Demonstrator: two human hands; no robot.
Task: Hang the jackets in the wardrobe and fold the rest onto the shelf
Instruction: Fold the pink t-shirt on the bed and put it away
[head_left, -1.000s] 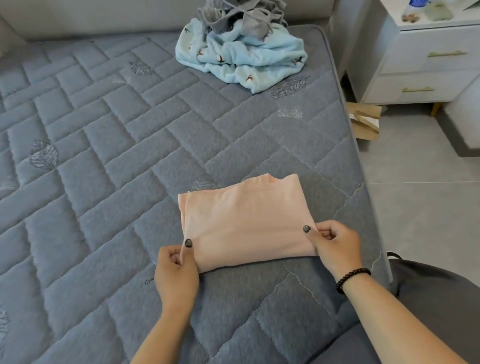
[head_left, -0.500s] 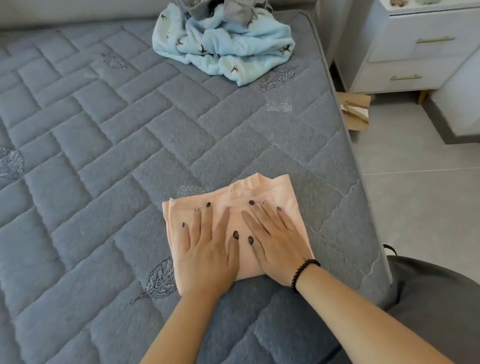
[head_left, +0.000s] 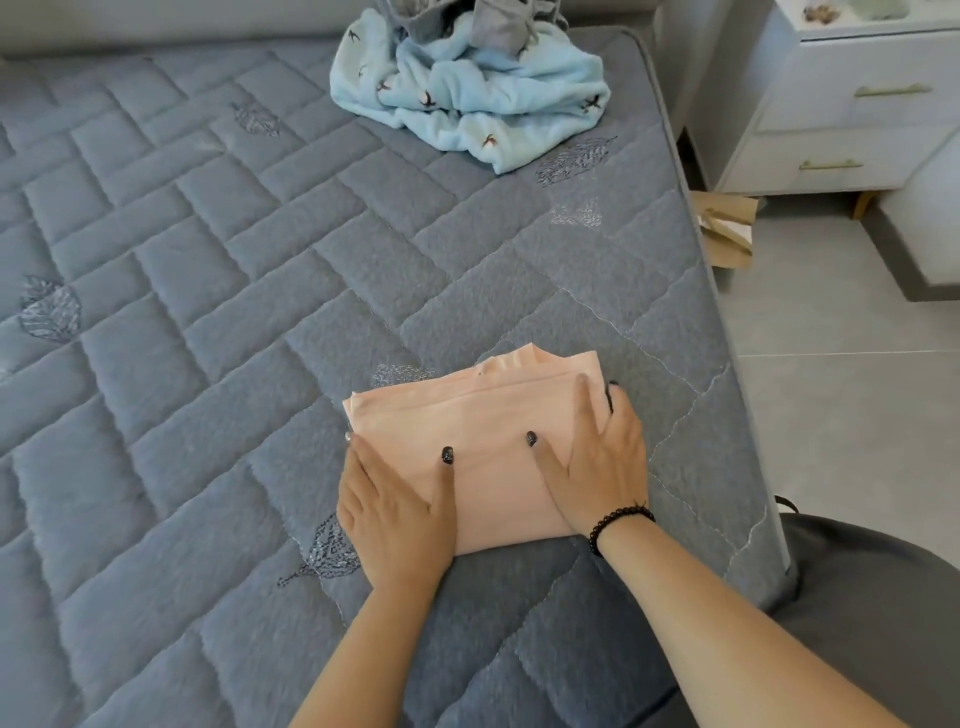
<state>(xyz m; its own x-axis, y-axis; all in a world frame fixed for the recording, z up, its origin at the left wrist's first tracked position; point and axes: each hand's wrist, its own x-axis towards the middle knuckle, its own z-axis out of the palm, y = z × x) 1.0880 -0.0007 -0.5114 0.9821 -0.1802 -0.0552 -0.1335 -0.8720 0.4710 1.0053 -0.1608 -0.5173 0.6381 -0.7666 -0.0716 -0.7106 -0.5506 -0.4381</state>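
Observation:
A folded peach garment (head_left: 483, 415) lies flat on the grey quilted bed (head_left: 208, 312), near its right edge. My left hand (head_left: 395, 509) lies at the garment's near left corner, thumb on top and fingers along its left side. My right hand (head_left: 602, 462) lies flat on the right part, fingers reaching the right edge. A crumpled light blue fleece garment (head_left: 483, 98) with a grey garment (head_left: 467, 21) on top sits at the far end of the bed.
A white nightstand (head_left: 852, 104) with gold drawer handles stands right of the bed. Brown cardboard (head_left: 727, 228) lies on the tiled floor (head_left: 841, 415) between them. My grey-clothed leg (head_left: 883, 597) shows at lower right.
A second ago both hands pinched the garment's near corners. Then they pressed flat side by side on its middle. Now they have slid apart to its left and right edges.

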